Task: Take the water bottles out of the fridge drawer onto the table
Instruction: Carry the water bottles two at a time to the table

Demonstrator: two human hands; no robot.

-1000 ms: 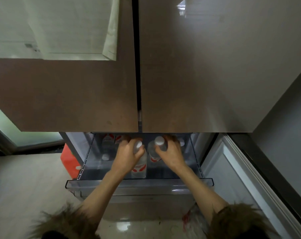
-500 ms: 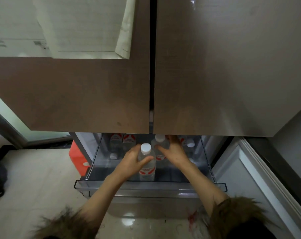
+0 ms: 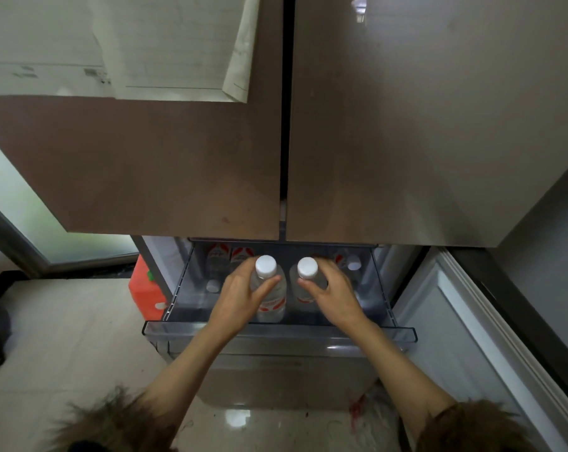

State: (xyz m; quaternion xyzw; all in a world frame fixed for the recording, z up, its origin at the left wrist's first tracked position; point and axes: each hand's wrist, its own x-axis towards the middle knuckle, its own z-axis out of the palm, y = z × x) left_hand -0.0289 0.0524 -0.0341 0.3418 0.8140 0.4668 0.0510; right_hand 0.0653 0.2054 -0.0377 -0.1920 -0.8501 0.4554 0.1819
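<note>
White-capped bottles are in our grip: left hand [image 3: 243,296] wraps the left bottle [image 3: 269,293], right hand [image 3: 333,293] the right bottle [image 3: 305,282]. Next we lift both clear of the drawer [image 3: 276,332].

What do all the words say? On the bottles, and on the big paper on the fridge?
No text here can be read.
Bottle in the left hand: red and white label, print too blurred.
Bottle in the right hand: red and white label, mostly hidden by fingers.
Bottles at the back of the drawer: red label marks, no letters legible.
Paper on the fridge door: faint lines and dark smudges, too small to read.
</note>
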